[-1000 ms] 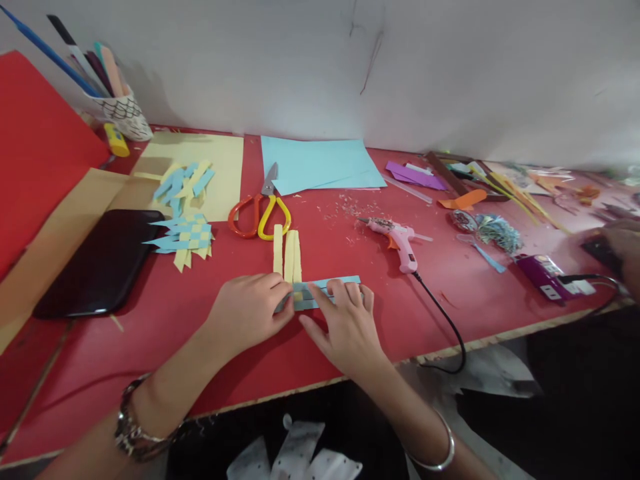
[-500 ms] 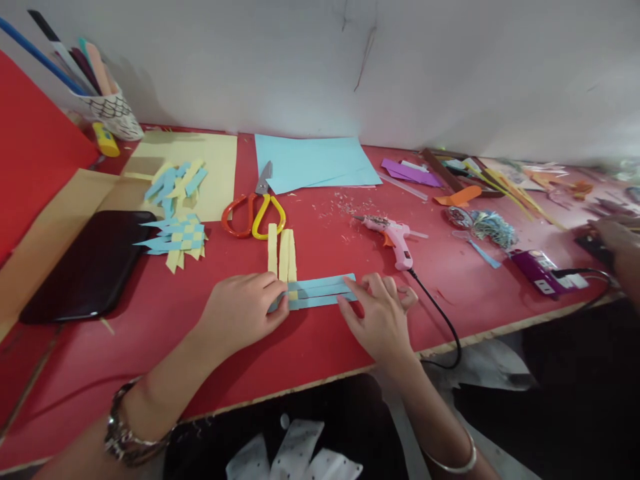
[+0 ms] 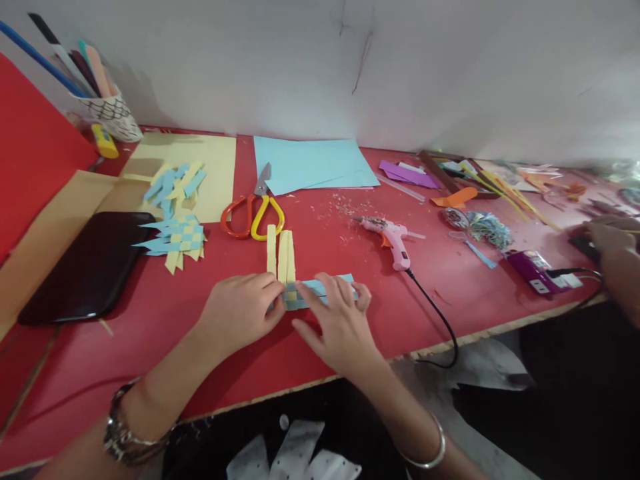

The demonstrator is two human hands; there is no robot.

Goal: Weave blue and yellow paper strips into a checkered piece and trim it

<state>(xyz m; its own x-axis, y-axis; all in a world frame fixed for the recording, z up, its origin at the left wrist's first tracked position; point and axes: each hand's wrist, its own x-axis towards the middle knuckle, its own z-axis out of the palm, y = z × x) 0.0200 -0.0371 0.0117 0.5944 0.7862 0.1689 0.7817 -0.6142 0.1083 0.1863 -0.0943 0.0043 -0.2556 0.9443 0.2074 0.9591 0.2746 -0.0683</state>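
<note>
Blue paper strips (image 3: pixel 345 278) lie sideways on the table, interlaced at their left end with upright yellow paper strips (image 3: pixel 287 253). My left hand (image 3: pixel 245 307) is closed, thumb and fingers pressed together on the left end of this weave. Over the blue strips rests my right hand (image 3: pixel 337 323), fingers spread, its index fingertip touching close to the crossing. The palm of the right hand hides part of the blue strips. Just behind the yellow strips lie scissors (image 3: pixel 257 210) with one red and one yellow handle loop.
A pink glue gun (image 3: pixel 387 237) with a black cord lies to the right. Finished-looking woven paper pieces (image 3: pixel 183 237) and a black phone-like slab (image 3: pixel 87 267) sit left. Blue sheets (image 3: pixel 320 160) are at the back. A purple power strip (image 3: pixel 537 270) and another person's hand (image 3: pixel 617 257) are far right.
My right hand has slid left along the blue strips, from their right end to close beside my left hand. The left hand keeps its place on the weave.
</note>
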